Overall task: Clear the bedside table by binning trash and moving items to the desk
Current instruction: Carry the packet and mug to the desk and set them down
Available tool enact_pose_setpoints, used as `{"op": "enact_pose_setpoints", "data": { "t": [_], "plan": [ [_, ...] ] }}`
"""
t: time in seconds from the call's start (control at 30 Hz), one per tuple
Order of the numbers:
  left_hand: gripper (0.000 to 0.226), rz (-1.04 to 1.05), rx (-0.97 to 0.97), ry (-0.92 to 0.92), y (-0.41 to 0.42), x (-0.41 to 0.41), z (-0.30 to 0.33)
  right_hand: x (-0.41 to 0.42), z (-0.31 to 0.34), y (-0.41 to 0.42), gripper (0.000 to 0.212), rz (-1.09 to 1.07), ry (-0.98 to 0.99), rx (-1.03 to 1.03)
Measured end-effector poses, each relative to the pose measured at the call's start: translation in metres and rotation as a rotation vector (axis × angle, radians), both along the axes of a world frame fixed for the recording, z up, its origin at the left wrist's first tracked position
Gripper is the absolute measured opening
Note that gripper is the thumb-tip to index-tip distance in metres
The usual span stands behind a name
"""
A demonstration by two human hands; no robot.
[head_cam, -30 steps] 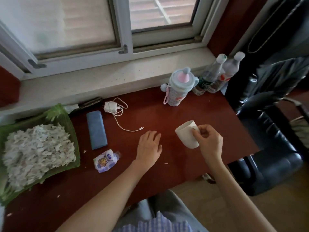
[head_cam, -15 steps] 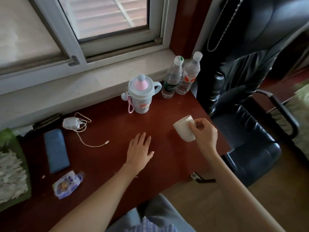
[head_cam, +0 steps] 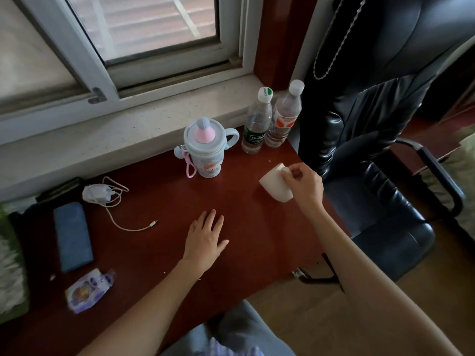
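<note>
My right hand [head_cam: 303, 185] pinches the rim of a white cup [head_cam: 275, 186] and holds it tilted just above the right part of the dark red table [head_cam: 244, 227]. My left hand [head_cam: 205, 238] lies flat on the table's middle, fingers spread, holding nothing. A pale blue child's bottle [head_cam: 205, 147] with a pink spout stands at the back. Two clear plastic bottles [head_cam: 270, 122] stand to its right by the sill. A white charger with its cable [head_cam: 102, 196], a blue case [head_cam: 73, 235] and a small purple packet [head_cam: 87, 291] lie on the left.
A black leather office chair [head_cam: 380, 155] stands hard against the table's right edge. A green tray of white flakes [head_cam: 10, 263] shows at the far left edge. The window sill [head_cam: 102, 134] runs along the back. Wooden floor lies below the table's front right.
The view has swung to the right, so the green tray has nearly left the picture. My right hand has carried the cup a little further right and back. My left hand stays flat.
</note>
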State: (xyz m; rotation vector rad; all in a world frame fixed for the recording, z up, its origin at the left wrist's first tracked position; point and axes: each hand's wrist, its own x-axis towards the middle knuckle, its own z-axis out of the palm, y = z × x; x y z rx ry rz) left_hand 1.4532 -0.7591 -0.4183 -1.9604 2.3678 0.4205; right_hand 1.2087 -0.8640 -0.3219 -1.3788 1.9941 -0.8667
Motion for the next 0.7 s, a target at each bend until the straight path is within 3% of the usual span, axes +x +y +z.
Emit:
{"op": "enact_pose_setpoints", "data": {
  "t": [0.3,0.7],
  "plan": [
    [0.067,-0.007,0.045,0.03,0.0,0.001,0.002,0.018,-0.016,-0.042,0.013,0.015,-0.077,-0.02],
    [0.067,-0.001,0.055,0.0,0.002,0.0,0.002,0.002,-0.038,-0.019,0.013,-0.037,-0.172,-0.031]
  ]
}}
